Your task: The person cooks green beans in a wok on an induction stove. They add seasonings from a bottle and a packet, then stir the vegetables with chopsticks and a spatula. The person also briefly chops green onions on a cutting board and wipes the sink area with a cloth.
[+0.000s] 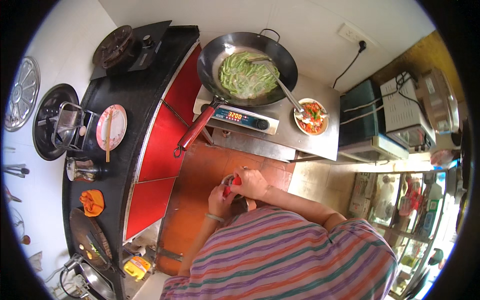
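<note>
Close in front of my torso, my left hand [218, 202] and my right hand [254, 183] meet around a small red item [236, 181]. Fingers cover most of it, so its kind is unclear. A round, greyish rim shows just behind the fingers. Ahead, a wok [210, 71] with a red wooden handle [198, 126] sits on a lit induction cooker [245, 119]. Green beans [240, 73] simmer in bubbling liquid inside it. A metal spatula [281, 83] leans from the beans over the wok's rim toward a bowl [314, 132] of chopped red and green peppers with white pieces.
On the left, a black counter [120, 90] bears a plate [102, 129] with chopsticks, a metal cup [80, 169], an orange cloth [92, 203] and a round chopping board [80, 228] with a knife. A toaster oven [403, 108] and glass-fronted shelves [407, 210] stand at right.
</note>
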Action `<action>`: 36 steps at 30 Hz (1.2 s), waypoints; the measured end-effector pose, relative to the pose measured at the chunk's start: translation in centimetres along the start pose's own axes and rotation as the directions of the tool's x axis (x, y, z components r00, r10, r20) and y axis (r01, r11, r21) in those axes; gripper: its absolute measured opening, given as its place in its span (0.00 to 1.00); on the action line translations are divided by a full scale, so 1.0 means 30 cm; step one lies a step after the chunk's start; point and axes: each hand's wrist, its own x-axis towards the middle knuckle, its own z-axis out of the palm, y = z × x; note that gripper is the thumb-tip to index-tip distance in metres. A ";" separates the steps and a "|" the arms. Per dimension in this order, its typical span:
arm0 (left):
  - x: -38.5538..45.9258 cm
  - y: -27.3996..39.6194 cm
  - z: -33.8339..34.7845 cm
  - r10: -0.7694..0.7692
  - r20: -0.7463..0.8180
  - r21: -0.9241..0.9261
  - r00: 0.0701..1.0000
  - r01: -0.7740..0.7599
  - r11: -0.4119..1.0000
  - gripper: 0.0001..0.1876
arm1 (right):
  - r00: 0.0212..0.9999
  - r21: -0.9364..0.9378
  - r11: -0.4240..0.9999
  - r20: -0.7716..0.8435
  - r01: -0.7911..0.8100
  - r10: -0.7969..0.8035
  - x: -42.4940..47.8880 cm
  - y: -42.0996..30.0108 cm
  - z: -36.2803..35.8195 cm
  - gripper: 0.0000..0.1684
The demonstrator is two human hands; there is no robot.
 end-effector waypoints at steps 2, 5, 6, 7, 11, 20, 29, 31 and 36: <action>0.027 0.036 -0.042 0.034 0.135 -0.152 0.990 -0.013 0.988 0.12 | 0.999 -0.067 0.997 0.018 0.031 -0.030 -0.017 -0.041 -0.045 0.21; 0.075 0.067 -0.059 0.173 0.121 -0.244 0.977 -0.140 0.960 0.13 | 0.994 -0.138 0.987 -0.063 0.084 -0.093 -0.027 -0.080 -0.120 0.21; 0.096 0.093 -0.061 0.204 0.089 -0.269 0.975 -0.174 0.947 0.13 | 0.992 -0.171 0.983 -0.098 0.065 -0.082 -0.026 -0.098 -0.154 0.21; 0.114 0.139 -0.069 0.232 0.061 -0.294 0.971 -0.205 0.934 0.13 | 0.989 -0.201 0.979 -0.134 0.040 -0.068 -0.030 -0.100 -0.178 0.22; 0.149 0.286 -0.105 0.226 0.046 -0.347 0.973 -0.196 0.917 0.14 | 0.927 -0.329 0.944 -0.344 0.029 -0.148 -0.037 -0.101 -0.246 0.24; 0.206 0.336 -0.162 0.341 0.120 -0.214 0.932 -0.311 0.926 0.17 | 0.879 -0.423 0.874 -0.285 0.241 -0.381 -0.051 -0.102 -0.338 0.25; 0.188 0.289 -0.183 0.312 0.205 -0.300 0.928 -0.244 0.922 0.23 | 0.704 -0.396 0.692 -0.142 0.604 -0.696 -0.011 -0.082 -0.356 0.19; 0.181 0.307 -0.206 0.299 0.241 -0.251 0.923 -0.239 0.938 0.24 | 0.648 -0.389 0.629 -0.100 0.673 -0.756 -0.004 -0.083 -0.365 0.18; 0.147 0.361 -0.282 0.299 0.279 -0.068 0.913 -0.291 0.954 0.24 | 0.496 -0.316 0.463 0.029 0.829 -0.868 0.024 -0.087 -0.383 0.21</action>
